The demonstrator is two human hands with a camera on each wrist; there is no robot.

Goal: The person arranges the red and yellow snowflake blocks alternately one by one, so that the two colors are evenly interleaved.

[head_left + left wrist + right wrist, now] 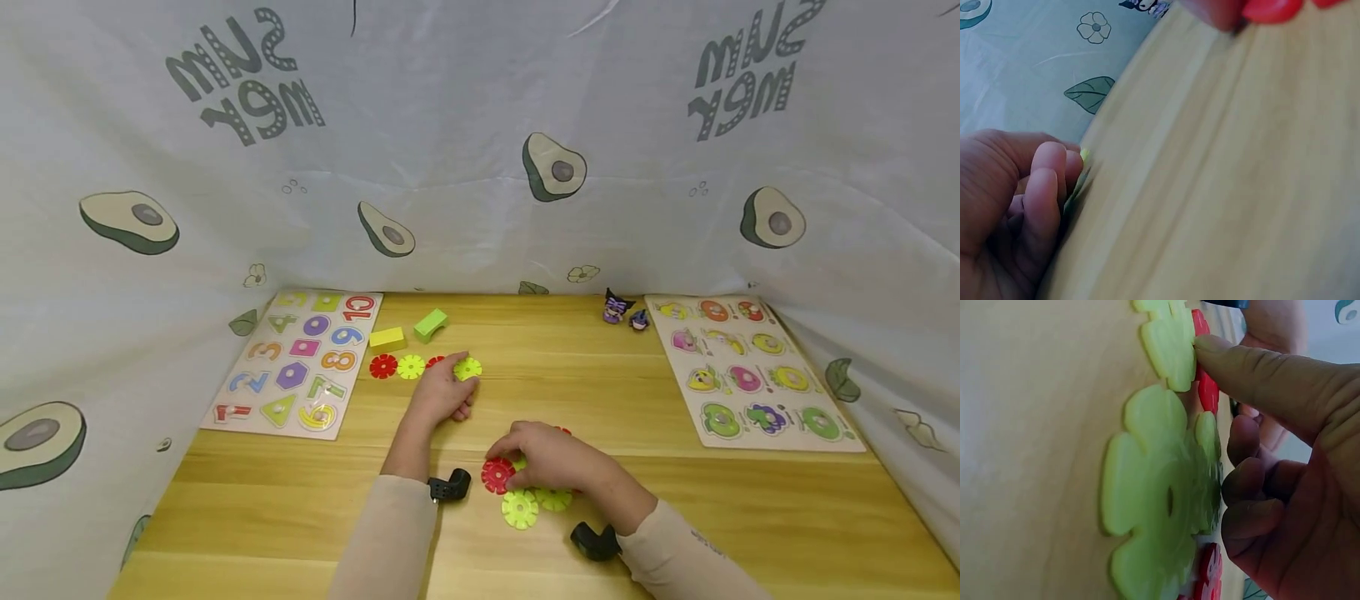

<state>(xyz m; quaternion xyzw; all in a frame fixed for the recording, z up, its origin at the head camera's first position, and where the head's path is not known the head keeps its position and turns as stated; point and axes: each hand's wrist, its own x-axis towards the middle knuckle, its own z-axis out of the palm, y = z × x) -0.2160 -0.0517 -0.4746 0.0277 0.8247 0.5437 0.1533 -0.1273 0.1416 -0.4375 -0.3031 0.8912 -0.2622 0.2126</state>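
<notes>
My left hand [444, 392] is at the right end of a row of flower-shaped plastic discs, its thumb and index finger around the edge of a yellow-green disc [469, 368]. In the left wrist view only a sliver of that disc shows past the curled fingers. Nearer the front, my right hand [553, 457] pinches a red disc [498, 477] between thumb and index finger. Beneath and beside this hand lie several loose discs, including a yellow-green disc [520, 509] and another yellow-green disc [1163, 494]; the palm partly hides the pile.
The row also has a red disc [383, 367], a yellow-green disc [410, 367] and a partly covered red one. Behind stand a yellow block [387, 339] and green block [431, 325]. A number puzzle board [251, 347] lies left, a fruit puzzle board [693, 417] right, small purple figurines [615, 308] at the back.
</notes>
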